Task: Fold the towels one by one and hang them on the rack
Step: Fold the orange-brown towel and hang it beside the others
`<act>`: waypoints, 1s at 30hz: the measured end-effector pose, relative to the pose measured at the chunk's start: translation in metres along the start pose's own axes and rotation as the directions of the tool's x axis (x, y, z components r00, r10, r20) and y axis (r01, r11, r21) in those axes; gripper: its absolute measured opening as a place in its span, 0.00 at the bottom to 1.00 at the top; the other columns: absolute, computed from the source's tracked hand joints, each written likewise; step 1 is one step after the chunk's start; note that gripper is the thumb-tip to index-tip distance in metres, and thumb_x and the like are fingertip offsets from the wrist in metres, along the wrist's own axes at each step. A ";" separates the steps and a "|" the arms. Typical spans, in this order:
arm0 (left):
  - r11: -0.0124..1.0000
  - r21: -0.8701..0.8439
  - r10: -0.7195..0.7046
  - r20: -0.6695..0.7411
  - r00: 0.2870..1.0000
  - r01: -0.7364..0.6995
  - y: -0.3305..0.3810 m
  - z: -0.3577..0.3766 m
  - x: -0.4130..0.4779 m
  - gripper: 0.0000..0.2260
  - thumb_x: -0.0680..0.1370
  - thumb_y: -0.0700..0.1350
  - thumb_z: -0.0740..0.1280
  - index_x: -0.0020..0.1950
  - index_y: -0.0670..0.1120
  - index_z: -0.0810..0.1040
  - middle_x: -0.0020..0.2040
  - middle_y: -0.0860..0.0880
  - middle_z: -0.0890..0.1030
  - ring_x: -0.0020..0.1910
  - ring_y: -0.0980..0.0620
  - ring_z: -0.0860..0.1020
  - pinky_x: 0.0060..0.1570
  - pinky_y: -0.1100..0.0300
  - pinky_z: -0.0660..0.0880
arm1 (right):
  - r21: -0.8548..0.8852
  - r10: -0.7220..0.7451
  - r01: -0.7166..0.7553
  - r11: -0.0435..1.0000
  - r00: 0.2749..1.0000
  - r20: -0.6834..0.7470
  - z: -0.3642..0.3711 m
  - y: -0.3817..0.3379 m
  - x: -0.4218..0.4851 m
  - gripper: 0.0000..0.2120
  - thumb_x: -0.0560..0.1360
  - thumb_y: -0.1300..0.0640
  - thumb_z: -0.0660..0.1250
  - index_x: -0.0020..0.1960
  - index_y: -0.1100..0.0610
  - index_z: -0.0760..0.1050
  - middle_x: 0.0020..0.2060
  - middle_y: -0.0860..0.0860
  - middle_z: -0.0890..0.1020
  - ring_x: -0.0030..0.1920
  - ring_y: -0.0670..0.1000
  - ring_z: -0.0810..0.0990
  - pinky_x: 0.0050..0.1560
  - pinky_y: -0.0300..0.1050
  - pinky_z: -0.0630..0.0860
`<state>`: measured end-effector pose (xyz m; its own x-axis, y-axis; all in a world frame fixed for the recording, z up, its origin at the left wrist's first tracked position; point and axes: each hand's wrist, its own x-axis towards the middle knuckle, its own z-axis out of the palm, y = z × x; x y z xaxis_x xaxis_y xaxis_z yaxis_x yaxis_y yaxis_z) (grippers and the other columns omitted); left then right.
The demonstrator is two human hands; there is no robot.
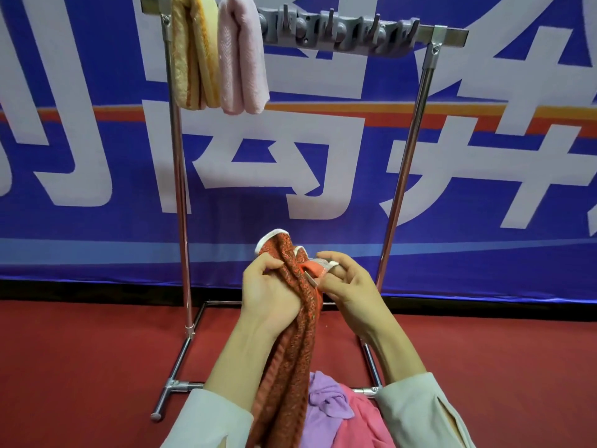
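Progress: yellow-orange striped towel (193,56), pale pink towel (242,59) hanging folded, far left on steel rack (400,176). Left hand (268,286) grip clutching rust-red speckled towel (297,318), right hand (349,286) pinching its corner; purple towel (326,402), pink towel (361,425) waiting near.

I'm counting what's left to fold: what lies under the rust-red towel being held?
Below the rust-red towel show a crumpled purple towel and a pink towel. Whether more lie beneath them is hidden by the held towel and the picture's bottom edge.

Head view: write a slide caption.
Left hand and right hand grip a red towel; yellow towel and pink towel hang on the rack.
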<state>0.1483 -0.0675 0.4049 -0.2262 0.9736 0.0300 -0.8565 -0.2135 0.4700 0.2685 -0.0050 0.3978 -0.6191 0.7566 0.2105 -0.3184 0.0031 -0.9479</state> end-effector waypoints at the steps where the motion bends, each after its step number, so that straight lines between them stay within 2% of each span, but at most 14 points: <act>1: 1.000 0.000 0.013 -0.040 0.999 -0.013 -0.002 0.000 0.001 0.09 0.70 0.38 0.55 0.46 0.41 0.70 0.44 0.43 0.73 0.40 0.44 0.75 0.46 0.52 0.70 | 0.007 0.004 -0.004 1.000 1.000 -0.018 0.000 0.001 0.000 0.20 0.67 0.74 0.68 0.57 0.60 0.75 0.47 0.55 0.85 0.47 0.52 0.83 0.47 0.42 0.79; 4: 0.990 0.135 0.070 -0.183 0.981 -0.045 -0.008 0.000 0.008 0.08 0.77 0.35 0.54 0.48 0.38 0.73 0.39 0.41 0.77 0.31 0.46 0.79 0.37 0.55 0.75 | -0.032 -0.002 -0.001 0.999 0.997 -0.080 0.001 0.003 0.000 0.14 0.71 0.73 0.68 0.55 0.61 0.76 0.41 0.55 0.85 0.41 0.52 0.82 0.44 0.44 0.78; 6: 0.953 0.287 0.167 -0.219 0.961 -0.100 -0.009 0.002 0.009 0.03 0.79 0.33 0.60 0.50 0.37 0.72 0.35 0.38 0.78 0.28 0.45 0.79 0.31 0.56 0.77 | 0.002 -0.035 0.035 0.999 0.992 -0.122 0.001 0.000 -0.001 0.10 0.73 0.70 0.68 0.54 0.64 0.77 0.41 0.58 0.84 0.41 0.54 0.83 0.44 0.43 0.80; 7: 0.924 0.360 0.222 -0.223 0.949 -0.131 -0.009 0.002 0.009 0.03 0.78 0.33 0.63 0.51 0.37 0.72 0.37 0.36 0.79 0.30 0.43 0.80 0.33 0.53 0.79 | 0.028 -0.051 0.056 0.998 0.988 -0.149 0.001 -0.002 -0.002 0.07 0.75 0.68 0.68 0.52 0.64 0.77 0.41 0.59 0.85 0.41 0.54 0.84 0.43 0.42 0.80; 9: 0.843 0.502 0.349 -0.239 0.906 -0.192 -0.009 0.000 0.008 0.11 0.74 0.33 0.70 0.53 0.36 0.71 0.45 0.32 0.81 0.42 0.36 0.82 0.45 0.41 0.80 | 0.026 -0.078 0.085 0.996 0.975 -0.209 0.001 -0.007 -0.003 0.01 0.76 0.64 0.67 0.47 0.62 0.77 0.35 0.54 0.83 0.37 0.51 0.83 0.39 0.39 0.80; 10: 0.800 0.561 0.408 -0.248 0.879 -0.213 -0.010 -0.001 0.007 0.12 0.72 0.34 0.72 0.52 0.37 0.72 0.48 0.31 0.81 0.46 0.33 0.82 0.50 0.37 0.78 | -0.014 -0.100 0.100 0.995 0.966 -0.238 0.000 -0.007 -0.003 0.02 0.76 0.62 0.67 0.45 0.60 0.77 0.32 0.51 0.82 0.35 0.49 0.81 0.37 0.38 0.79; 13: 0.732 0.636 0.482 -0.232 0.845 -0.243 -0.010 -0.002 0.005 0.10 0.70 0.35 0.75 0.45 0.38 0.74 0.45 0.30 0.81 0.46 0.28 0.80 0.49 0.32 0.76 | -0.220 -0.199 0.142 0.965 0.944 -0.263 -0.001 -0.005 -0.001 0.03 0.75 0.59 0.70 0.42 0.55 0.79 0.37 0.51 0.78 0.38 0.47 0.76 0.41 0.39 0.74; 15: 0.683 0.685 0.516 -0.205 0.832 -0.254 -0.009 -0.001 0.003 0.10 0.68 0.36 0.76 0.43 0.38 0.76 0.43 0.31 0.82 0.45 0.28 0.80 0.49 0.33 0.76 | -0.412 -0.274 0.138 0.900 0.917 -0.291 -0.002 -0.002 -0.001 0.04 0.73 0.56 0.73 0.40 0.49 0.80 0.45 0.51 0.74 0.47 0.47 0.72 0.49 0.34 0.70; 17: 0.584 0.768 0.578 -0.167 0.799 -0.262 -0.008 -0.001 0.001 0.10 0.67 0.39 0.78 0.41 0.39 0.78 0.40 0.36 0.83 0.43 0.35 0.83 0.49 0.40 0.78 | -0.504 -0.321 0.142 0.852 0.902 -0.288 -0.001 -0.004 -0.002 0.07 0.72 0.54 0.73 0.38 0.45 0.79 0.48 0.49 0.75 0.53 0.46 0.70 0.52 0.28 0.67; 19: 0.491 0.832 0.629 -0.135 0.766 -0.257 -0.007 -0.003 0.001 0.10 0.67 0.43 0.78 0.40 0.42 0.79 0.38 0.42 0.84 0.40 0.42 0.82 0.46 0.47 0.78 | -0.393 -0.297 0.185 0.901 0.922 -0.249 -0.001 -0.006 -0.003 0.10 0.74 0.56 0.72 0.34 0.48 0.77 0.41 0.50 0.78 0.47 0.47 0.73 0.51 0.38 0.71; 21: 0.446 0.857 0.655 -0.115 0.747 -0.259 -0.006 -0.008 0.005 0.10 0.68 0.45 0.77 0.39 0.46 0.76 0.35 0.46 0.82 0.37 0.43 0.80 0.44 0.49 0.77 | -0.270 -0.248 0.182 0.945 0.940 -0.233 0.000 -0.008 -0.005 0.12 0.76 0.57 0.70 0.33 0.51 0.75 0.33 0.50 0.76 0.38 0.47 0.73 0.42 0.44 0.71; 24: 0.450 0.863 0.631 -0.125 0.765 -0.230 -0.008 -0.009 0.008 0.10 0.72 0.45 0.74 0.38 0.46 0.73 0.32 0.52 0.75 0.33 0.50 0.72 0.40 0.51 0.72 | -0.258 -0.222 0.161 0.953 0.947 -0.230 0.003 -0.011 -0.007 0.11 0.76 0.55 0.69 0.37 0.56 0.75 0.31 0.51 0.73 0.35 0.48 0.71 0.37 0.41 0.70; 26: 0.497 0.843 0.594 -0.160 0.789 -0.203 -0.012 -0.005 0.007 0.11 0.73 0.48 0.73 0.41 0.44 0.74 0.33 0.52 0.76 0.34 0.52 0.73 0.42 0.52 0.72 | -0.230 -0.184 0.129 0.965 0.953 -0.239 0.005 -0.012 -0.008 0.11 0.76 0.53 0.70 0.37 0.56 0.75 0.30 0.51 0.73 0.34 0.49 0.71 0.36 0.41 0.71; 30: 0.588 0.792 0.495 -0.189 0.848 -0.166 -0.017 -0.002 0.007 0.17 0.78 0.56 0.65 0.45 0.41 0.79 0.43 0.40 0.82 0.43 0.45 0.79 0.51 0.44 0.77 | -0.209 -0.097 0.050 0.977 0.970 -0.221 0.003 -0.012 -0.009 0.11 0.76 0.49 0.69 0.39 0.55 0.80 0.33 0.52 0.78 0.36 0.51 0.77 0.41 0.47 0.76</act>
<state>0.1608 -0.0575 0.3949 -0.7033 0.7050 0.0913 -0.0981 -0.2235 0.9697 0.2754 -0.0139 0.4085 -0.4111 0.8786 0.2431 -0.1915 0.1775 -0.9653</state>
